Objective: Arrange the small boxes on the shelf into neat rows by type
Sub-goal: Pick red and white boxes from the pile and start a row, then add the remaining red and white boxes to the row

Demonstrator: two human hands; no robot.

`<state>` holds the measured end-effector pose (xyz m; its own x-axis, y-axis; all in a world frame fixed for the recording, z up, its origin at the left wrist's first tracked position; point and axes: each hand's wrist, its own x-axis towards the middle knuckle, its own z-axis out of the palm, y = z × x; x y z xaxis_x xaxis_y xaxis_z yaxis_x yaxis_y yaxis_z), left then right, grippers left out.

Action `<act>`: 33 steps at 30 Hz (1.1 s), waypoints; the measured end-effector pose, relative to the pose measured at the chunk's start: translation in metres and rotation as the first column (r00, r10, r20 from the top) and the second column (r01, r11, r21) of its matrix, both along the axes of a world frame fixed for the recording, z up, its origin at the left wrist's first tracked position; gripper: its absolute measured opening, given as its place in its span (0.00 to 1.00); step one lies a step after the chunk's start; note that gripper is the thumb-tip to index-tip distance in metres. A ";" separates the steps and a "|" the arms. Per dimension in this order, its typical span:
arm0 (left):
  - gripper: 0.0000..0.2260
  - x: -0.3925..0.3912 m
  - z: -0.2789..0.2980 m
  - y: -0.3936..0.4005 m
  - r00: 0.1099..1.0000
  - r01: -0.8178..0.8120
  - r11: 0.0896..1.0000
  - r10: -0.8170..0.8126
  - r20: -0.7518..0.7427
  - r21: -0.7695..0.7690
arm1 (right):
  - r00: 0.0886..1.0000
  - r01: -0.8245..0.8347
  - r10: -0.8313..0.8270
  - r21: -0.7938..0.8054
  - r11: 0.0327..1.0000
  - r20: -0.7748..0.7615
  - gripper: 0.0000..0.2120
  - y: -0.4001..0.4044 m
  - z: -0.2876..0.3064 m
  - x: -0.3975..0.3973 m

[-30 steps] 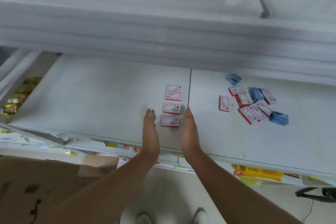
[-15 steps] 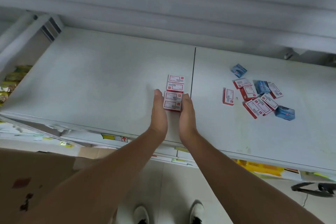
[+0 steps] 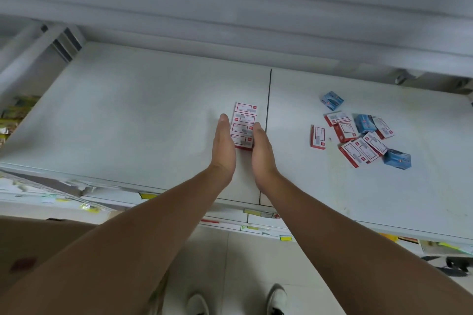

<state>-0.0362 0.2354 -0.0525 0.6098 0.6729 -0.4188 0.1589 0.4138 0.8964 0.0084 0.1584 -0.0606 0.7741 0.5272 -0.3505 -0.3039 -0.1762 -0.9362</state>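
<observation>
Both hands have closed in since a second ago, and the four red-and-white boxes, then spaced apart, now sit tight together as one column (image 3: 244, 125) just left of the shelf seam (image 3: 268, 115). The left hand (image 3: 225, 146) stands on edge against the column's left side, fingers straight and pressed together, fingertips reaching about level with the second box. The right hand (image 3: 261, 151) stands the same way against the right side, fingers together, between the column and the seam. Well right of the seam, on the white shelf (image 3: 128, 115), lies a loose heap of red-and-white boxes (image 3: 358, 140) mixed with three blue boxes (image 3: 396, 158), unsorted.
</observation>
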 end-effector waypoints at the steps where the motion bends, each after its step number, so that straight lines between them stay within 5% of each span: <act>1: 0.17 0.002 0.004 0.001 1.000 0.010 1.000 -0.010 -0.005 0.000 | 1.000 -0.020 0.020 -0.005 1.000 0.018 0.19 -0.002 0.005 0.002; 6: 0.23 -0.009 0.017 0.004 0.989 0.106 0.966 -0.078 -0.127 0.236 | 0.985 -0.074 0.089 -0.104 0.992 0.148 0.12 -0.026 0.026 0.011; 8: 0.24 -0.027 0.020 0.003 0.966 0.198 0.906 -0.115 -0.231 0.375 | 0.965 -0.117 0.155 -0.182 0.976 0.210 0.17 -0.045 0.037 0.011; 12: 0.27 -0.063 0.029 0.005 0.840 0.508 0.648 -0.229 -0.491 0.568 | 0.850 -0.187 0.376 -0.456 0.870 0.369 0.24 -0.090 0.051 0.020; 17: 0.26 -0.087 0.077 -0.007 0.623 0.779 0.254 -0.220 -0.751 0.573 | 0.678 -0.187 0.608 -0.704 0.685 0.412 0.29 -0.133 0.086 0.041; 23: 0.28 -0.092 0.128 -0.045 0.494 0.869 0.003 -0.088 -0.865 0.496 | 0.486 -0.177 0.788 -0.840 0.512 0.378 0.30 -0.161 0.128 0.052; 33: 0.27 -0.097 0.145 -0.124 0.536 0.844 -0.007 0.028 -0.844 0.536 | 0.418 -0.148 0.813 -0.853 0.501 0.405 0.28 -0.221 0.143 0.028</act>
